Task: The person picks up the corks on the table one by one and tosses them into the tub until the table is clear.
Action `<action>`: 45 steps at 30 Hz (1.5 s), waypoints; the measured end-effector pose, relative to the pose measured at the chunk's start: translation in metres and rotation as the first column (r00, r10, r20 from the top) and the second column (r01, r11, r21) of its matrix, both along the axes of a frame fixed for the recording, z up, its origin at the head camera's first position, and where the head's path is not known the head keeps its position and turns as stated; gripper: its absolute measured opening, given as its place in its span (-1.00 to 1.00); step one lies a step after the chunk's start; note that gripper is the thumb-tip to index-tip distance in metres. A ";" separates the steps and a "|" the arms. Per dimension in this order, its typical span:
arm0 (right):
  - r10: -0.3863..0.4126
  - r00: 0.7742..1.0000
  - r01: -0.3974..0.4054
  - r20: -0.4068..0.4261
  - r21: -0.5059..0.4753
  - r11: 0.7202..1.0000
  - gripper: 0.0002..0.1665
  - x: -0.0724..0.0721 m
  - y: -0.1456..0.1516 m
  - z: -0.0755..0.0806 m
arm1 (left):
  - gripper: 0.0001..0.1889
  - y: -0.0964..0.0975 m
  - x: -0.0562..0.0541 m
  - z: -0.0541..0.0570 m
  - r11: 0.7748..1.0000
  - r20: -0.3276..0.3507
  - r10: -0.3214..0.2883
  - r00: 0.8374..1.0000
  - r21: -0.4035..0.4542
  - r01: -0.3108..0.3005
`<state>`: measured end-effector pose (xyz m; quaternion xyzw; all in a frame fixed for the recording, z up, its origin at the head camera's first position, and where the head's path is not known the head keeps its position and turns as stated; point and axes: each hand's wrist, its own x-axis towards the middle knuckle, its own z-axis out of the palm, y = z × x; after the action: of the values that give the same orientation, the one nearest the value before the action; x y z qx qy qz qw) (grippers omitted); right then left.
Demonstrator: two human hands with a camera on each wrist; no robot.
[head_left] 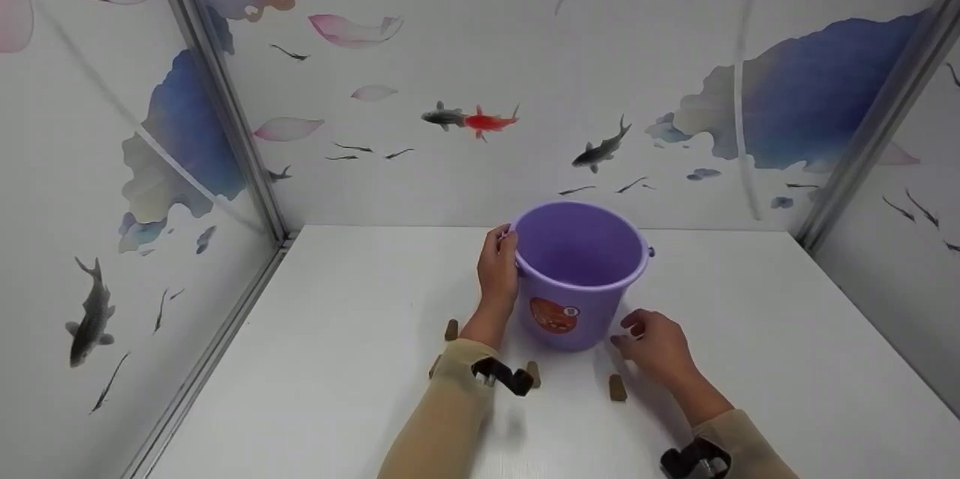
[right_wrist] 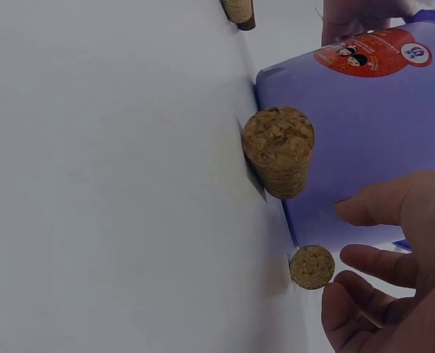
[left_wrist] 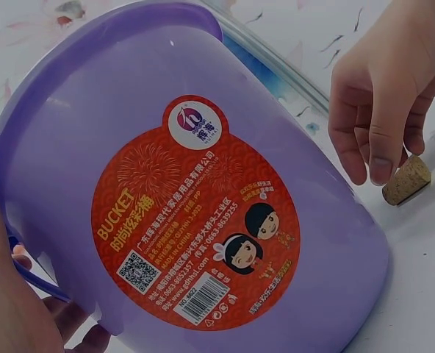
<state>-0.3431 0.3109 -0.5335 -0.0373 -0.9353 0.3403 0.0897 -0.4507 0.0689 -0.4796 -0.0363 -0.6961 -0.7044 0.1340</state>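
Note:
A purple bucket point(head_left: 567, 306) with a red label point(left_wrist: 195, 213) stands upright on the white table. My left hand point(head_left: 498, 269) grips its left side at the rim, by the handle joint. To the bucket's right, my right hand point(head_left: 657, 344) hovers low with bent, parted fingers and nothing between them. A cork stopper point(right_wrist: 312, 266) lies close to those fingertips; whether they touch is unclear. Another cork stopper point(head_left: 617, 387) lies in front of that hand, and a third cork point(head_left: 533, 374) sits before the bucket, partly behind the left wrist camera.
Left of my left forearm lies another cork point(head_left: 451, 329), with one more cork point(head_left: 435, 366) mostly hidden by the sleeve. White panels printed with fish and petals enclose the table point(head_left: 315, 359) at the back and both sides, joined by metal posts point(head_left: 225, 103).

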 end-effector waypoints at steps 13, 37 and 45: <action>0.026 1.000 -0.026 -0.005 0.023 0.999 -0.73 -0.001 0.001 -0.002 | -0.50 0.001 0.000 0.003 1.000 0.016 0.025 1.000 -0.016 -0.025; 0.028 1.000 -0.028 0.004 0.059 0.998 -0.76 -0.002 0.008 -0.006 | -0.52 0.000 -0.001 0.002 1.000 0.004 0.010 1.000 -0.020 -0.010; 0.025 1.000 -0.025 0.003 0.062 0.998 -0.76 -0.001 0.008 -0.007 | -0.51 -0.001 -0.001 0.000 1.000 0.005 0.011 1.000 -0.021 -0.011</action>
<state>-0.3441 0.3186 -0.5403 -0.0233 -0.9459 0.3120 0.0856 -0.4513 0.0682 -0.4795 -0.0321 -0.7040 -0.6964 0.1355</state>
